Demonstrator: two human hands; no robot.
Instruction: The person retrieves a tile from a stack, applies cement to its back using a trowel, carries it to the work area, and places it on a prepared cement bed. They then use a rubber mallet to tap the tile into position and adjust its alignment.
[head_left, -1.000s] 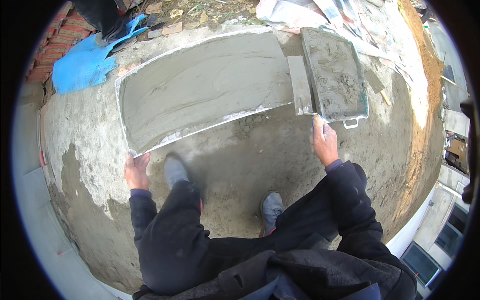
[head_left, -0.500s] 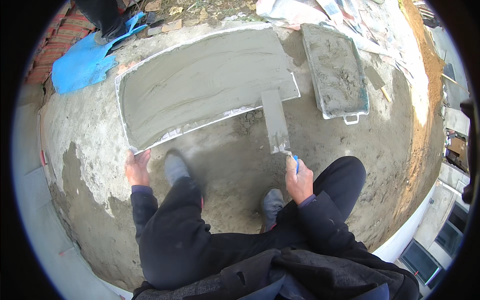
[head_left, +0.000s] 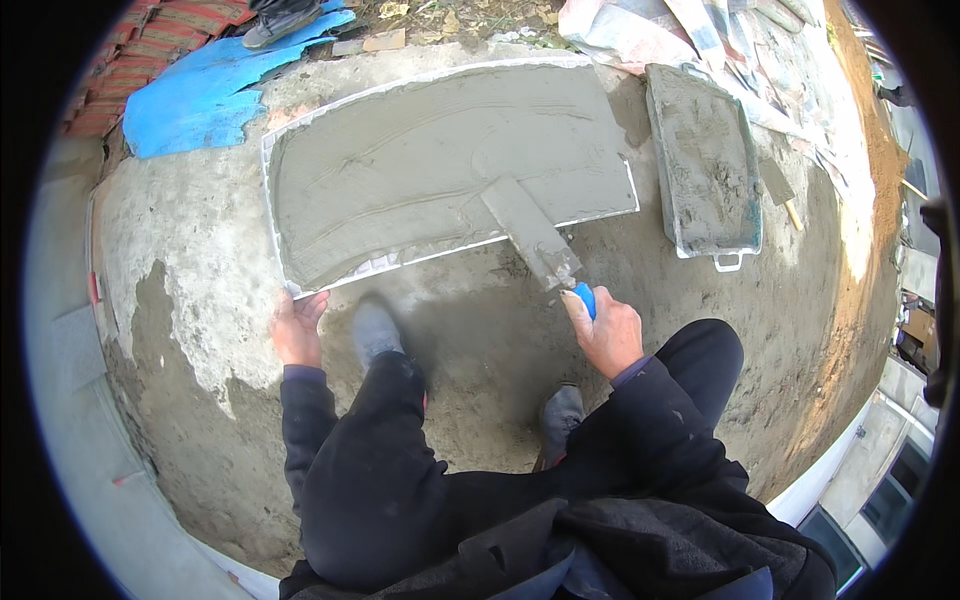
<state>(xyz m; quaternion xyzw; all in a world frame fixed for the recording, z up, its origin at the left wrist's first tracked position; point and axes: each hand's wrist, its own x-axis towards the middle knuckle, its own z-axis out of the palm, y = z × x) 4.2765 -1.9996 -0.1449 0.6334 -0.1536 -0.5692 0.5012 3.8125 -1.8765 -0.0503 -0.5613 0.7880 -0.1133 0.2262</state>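
Note:
A long rectangular slab with white edges, coated in wet grey mortar, lies on the ground in front of me. My left hand grips its near left corner, fingers at the edge. In my right hand is a trowel with a blue handle, the fist closed round it. The trowel's long flat blade slants up to the left; its far end rests on the mortar near the slab's front edge, while the rest hangs past that edge.
Right of the slab stands a mortar-filled tub with a white handle. Beside it lies a flat-bladed tool with a wooden handle. Plastic sheeting is crumpled behind. A blue sheet lies far left, near another person's shoe.
The trowel has swung from nearly straight to slanting left, its blade further left over the mortar. My left hand keeps the same corner. The whole view has shifted, and the other person's foot moved.

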